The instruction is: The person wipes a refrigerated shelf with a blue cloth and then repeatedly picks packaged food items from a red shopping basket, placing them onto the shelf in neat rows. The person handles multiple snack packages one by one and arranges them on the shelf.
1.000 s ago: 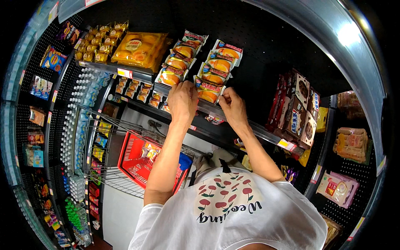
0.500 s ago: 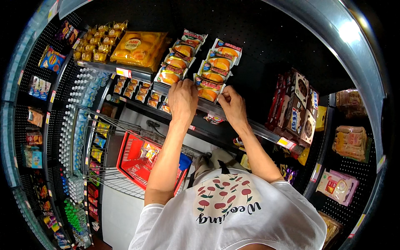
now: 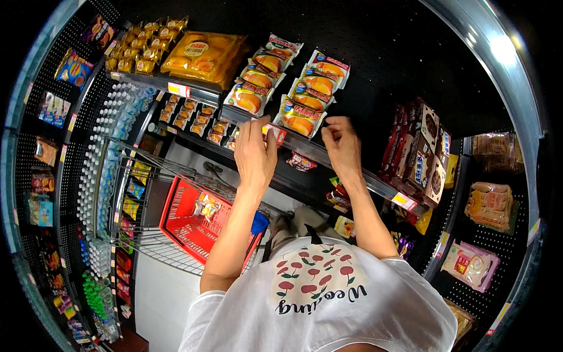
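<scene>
Two rows of wrapped bread packets stand on the upper shelf: a left row (image 3: 258, 75) and a right row (image 3: 300, 117), each packet showing a golden bun. My left hand (image 3: 254, 155) is at the shelf's front edge (image 3: 231, 112), below the left row. Its fingers point up beside a red and yellow price tag (image 3: 277, 132), thumb apart, with nothing held. My right hand (image 3: 342, 149) hovers just right of the front packet in the right row, apart from it. Its fingers are loosely bent and spread, and nothing shows between them.
Yellow bags of cakes (image 3: 202, 57) lie left of the rows; brown biscuit boxes (image 3: 419, 149) stand to the right. Smaller packets (image 3: 199, 124) fill a lower shelf. Below stands a wire trolley (image 3: 158, 249) holding a red basket (image 3: 182, 232). Bottles (image 3: 97, 176) line the left.
Both hands have come away from the front packets. My left hand has dropped to the shelf edge, and my right has shifted right with its fingers loosened.
</scene>
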The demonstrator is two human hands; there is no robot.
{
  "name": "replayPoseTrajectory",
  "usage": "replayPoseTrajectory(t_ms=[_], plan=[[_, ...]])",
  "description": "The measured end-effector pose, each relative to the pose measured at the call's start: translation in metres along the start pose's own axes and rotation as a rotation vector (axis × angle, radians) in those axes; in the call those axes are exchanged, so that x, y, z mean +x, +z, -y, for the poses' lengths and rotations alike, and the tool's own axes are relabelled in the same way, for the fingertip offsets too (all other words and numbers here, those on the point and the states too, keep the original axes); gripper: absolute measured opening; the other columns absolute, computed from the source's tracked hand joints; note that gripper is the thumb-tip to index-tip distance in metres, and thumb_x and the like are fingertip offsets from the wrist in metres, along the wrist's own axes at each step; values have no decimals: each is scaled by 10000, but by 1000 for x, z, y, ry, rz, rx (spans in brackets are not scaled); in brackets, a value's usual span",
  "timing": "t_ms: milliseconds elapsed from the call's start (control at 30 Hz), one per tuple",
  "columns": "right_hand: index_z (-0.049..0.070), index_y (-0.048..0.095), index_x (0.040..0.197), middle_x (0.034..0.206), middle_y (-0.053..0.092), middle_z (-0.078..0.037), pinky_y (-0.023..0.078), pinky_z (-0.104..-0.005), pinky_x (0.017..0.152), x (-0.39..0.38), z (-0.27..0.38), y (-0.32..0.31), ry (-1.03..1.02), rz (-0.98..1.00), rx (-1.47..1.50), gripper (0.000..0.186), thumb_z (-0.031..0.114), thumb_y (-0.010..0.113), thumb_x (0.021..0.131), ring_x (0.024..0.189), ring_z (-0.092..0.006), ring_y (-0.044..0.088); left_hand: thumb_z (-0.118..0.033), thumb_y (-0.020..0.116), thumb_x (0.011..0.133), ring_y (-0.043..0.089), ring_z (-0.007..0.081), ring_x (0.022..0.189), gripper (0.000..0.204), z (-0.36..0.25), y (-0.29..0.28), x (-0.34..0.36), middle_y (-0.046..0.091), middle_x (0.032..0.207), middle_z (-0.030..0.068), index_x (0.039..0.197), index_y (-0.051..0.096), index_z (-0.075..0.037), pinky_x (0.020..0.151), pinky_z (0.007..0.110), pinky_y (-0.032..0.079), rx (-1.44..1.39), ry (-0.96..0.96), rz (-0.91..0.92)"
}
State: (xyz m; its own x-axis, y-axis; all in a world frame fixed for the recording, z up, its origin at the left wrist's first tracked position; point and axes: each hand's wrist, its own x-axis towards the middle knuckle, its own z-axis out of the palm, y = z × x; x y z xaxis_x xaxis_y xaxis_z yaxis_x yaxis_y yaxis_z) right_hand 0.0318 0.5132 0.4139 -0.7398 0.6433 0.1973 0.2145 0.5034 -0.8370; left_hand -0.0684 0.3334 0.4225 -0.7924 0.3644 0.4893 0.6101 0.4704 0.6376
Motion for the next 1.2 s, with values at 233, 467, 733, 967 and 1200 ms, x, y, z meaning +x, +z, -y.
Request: replayPoseTrajectory(t_ms=[233, 467, 733, 967, 1200], plan=[[46, 670, 1199, 1097, 664, -115, 500, -415, 888, -2, 37, -4, -511, -101, -274, 234, 68, 652, 966, 1034, -297, 596, 13, 671, 891, 650, 312, 913, 224, 24, -21, -86, 667, 1023, 149, 1112, 680, -25, 818, 398, 529, -132, -209, 126], [47, 706, 1224, 1210, 697, -118, 470, -417, 988, 25, 42, 18, -494, 5, -373, 251, 80, 562, 1021, 1096, -320, 590, -9, 734, 837, 589, 350, 1154, 444, 3, -19, -69, 623, 1351, 115, 1268, 643, -61, 971, 441, 508, -139, 80, 167], [38, 705, 1253, 1252, 689, -115, 467, -400, 1008, 30, 29, 22, -486, 37, -437, 284, 107, 532, 1039, 1111, -315, 584, -45, 757, 789, 440, 355, 1395, 595, -21, 0, -32, 479, 1524, 126, 1359, 590, -76, 1115, 484, 429, -71, 227, 253], [16, 708, 1238, 1250, 686, -125, 476, -402, 999, 33, 26, 21, -484, 37, -420, 286, 102, 526, 1036, 1098, -318, 587, -31, 738, 787, 392, 373, 1435, 684, -19, 14, -23, 431, 1559, 122, 1432, 517, -75, 1151, 516, 383, 3, 247, 290], [-35, 718, 1188, 1246, 682, -141, 488, -407, 990, 40, 19, 20, -499, 27, -436, 279, 112, 549, 1022, 1095, -325, 592, -22, 728, 784, 392, 374, 1434, 630, -21, 17, -18, 439, 1553, 128, 1384, 548, -88, 1152, 512, 379, 62, 286, 251]])
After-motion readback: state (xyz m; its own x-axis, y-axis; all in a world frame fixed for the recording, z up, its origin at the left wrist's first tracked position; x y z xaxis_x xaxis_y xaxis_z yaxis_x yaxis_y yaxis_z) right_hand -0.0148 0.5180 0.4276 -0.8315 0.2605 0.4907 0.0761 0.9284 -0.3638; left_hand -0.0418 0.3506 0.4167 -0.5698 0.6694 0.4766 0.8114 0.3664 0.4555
